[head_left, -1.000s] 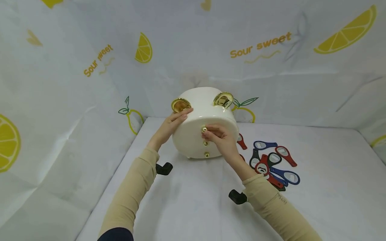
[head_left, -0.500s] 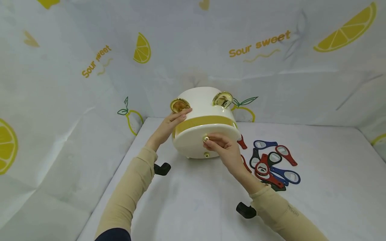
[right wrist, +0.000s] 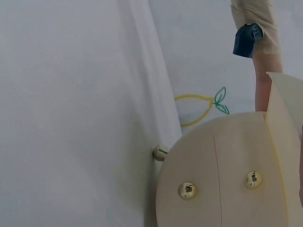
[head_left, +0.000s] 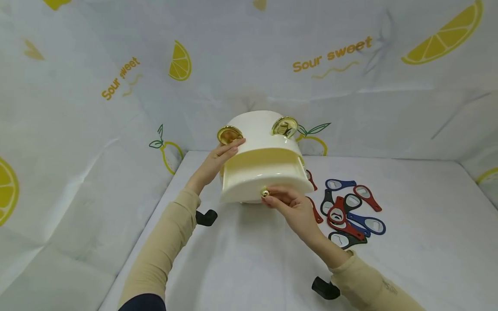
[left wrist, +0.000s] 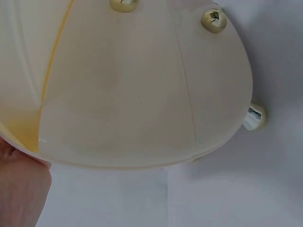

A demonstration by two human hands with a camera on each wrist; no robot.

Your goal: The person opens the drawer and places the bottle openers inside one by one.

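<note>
A glossy white rounded drawer box (head_left: pixel 254 127) with two gold ears stands on the table in the head view. Its top drawer (head_left: pixel 237 188) is pulled out, showing a cream interior. My right hand (head_left: pixel 292 209) pinches that drawer's gold knob (head_left: pixel 265 193) between thumb and fingers. With fingers extended, my left hand (head_left: pixel 214 164) rests on the box's left side, just below the left ear (head_left: pixel 229 134). The two lower drawers stay closed in the wrist views, each with a gold knob (right wrist: pixel 187 190); the head view hides them behind the top drawer.
Right of the box lies a loose pile of red, blue and black bottle openers (head_left: pixel 350 211), some overlapping. A printed lemon cloth (head_left: pixel 249 65) hangs behind the table. A black wrist piece (head_left: pixel 326 288) juts from beneath the right sleeve.
My right hand has drawn the top drawer outward by its knob, moving toward me and down in the head view. My left hand has kept its place on the box.
</note>
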